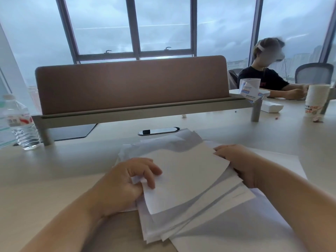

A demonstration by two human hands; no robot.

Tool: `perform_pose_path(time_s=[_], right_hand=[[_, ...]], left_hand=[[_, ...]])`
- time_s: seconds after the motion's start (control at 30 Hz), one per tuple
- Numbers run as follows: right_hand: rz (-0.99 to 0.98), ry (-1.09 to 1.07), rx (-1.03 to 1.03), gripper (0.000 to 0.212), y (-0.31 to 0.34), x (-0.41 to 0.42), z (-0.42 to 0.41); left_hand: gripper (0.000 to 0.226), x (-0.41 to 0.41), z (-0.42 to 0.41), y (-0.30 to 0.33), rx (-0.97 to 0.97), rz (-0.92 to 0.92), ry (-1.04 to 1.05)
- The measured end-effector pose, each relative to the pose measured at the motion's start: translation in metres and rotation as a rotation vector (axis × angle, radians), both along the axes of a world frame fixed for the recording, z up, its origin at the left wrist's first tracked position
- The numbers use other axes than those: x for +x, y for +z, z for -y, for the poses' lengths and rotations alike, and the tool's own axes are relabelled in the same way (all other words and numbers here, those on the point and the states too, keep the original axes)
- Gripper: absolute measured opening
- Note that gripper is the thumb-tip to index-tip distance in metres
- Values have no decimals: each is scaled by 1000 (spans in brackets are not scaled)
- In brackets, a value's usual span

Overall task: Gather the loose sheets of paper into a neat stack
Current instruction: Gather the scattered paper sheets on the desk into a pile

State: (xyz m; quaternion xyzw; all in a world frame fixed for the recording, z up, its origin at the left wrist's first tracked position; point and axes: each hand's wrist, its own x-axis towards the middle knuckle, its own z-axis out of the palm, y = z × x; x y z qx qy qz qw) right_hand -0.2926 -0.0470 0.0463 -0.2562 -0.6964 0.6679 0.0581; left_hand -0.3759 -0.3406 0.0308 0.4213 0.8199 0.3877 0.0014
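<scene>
Sheets point(183, 180) pinched by left hand point(125, 180) and right hand point(236, 160) grips; water bottle point(21, 122), paper cups point(315, 100) stand well apart.

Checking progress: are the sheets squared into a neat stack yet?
Not yet. The sheets lie fanned and skewed, edges and corners staggered, between the left hand and right hand.
</scene>
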Motion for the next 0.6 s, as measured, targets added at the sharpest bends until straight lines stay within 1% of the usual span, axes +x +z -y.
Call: perform_pose_path(time_s=[0.03,0.07,0.13,0.17,0.23,0.33,0.37,0.4,0.43,0.5,0.53,0.57,0.6], right_hand=[[10,-8,-12,7,1,0,1],[17,-11,-33,9,1,1,1],[41,26,-59,28,-1,1,0],[61,54,-43,31,-1,2,1],[89,121,32,21,0,3,2],[118,149,111,22,-4,1,0],[111,148,116,24,-5,0,0],[99,143,118,28,-6,-1,0],[79,133,120,31,-7,-3,-1],[34,105,113,34,-7,-5,0],[11,90,109,34,-6,-5,0],[-13,73,102,34,-4,-5,0],[-41,52,89,33,-3,-5,-2]], left_hand=[[56,-2,3,0,-35,70,-25],[57,-3,5,0,-65,116,-45],[54,-4,6,0,-98,181,-77],[47,-3,5,0,-96,205,-83],[37,-3,4,-1,-72,236,-93],[30,-6,4,-2,-62,256,-58],[28,-8,4,-3,-55,233,-6],[28,-11,5,-4,-34,182,92],[28,-15,6,-4,-9,113,223],[19,-21,9,-4,19,11,484],[12,-26,11,-3,-5,-18,588],[5,-30,15,-3,-73,-41,669],[12,-35,19,-3,-176,-50,736]])
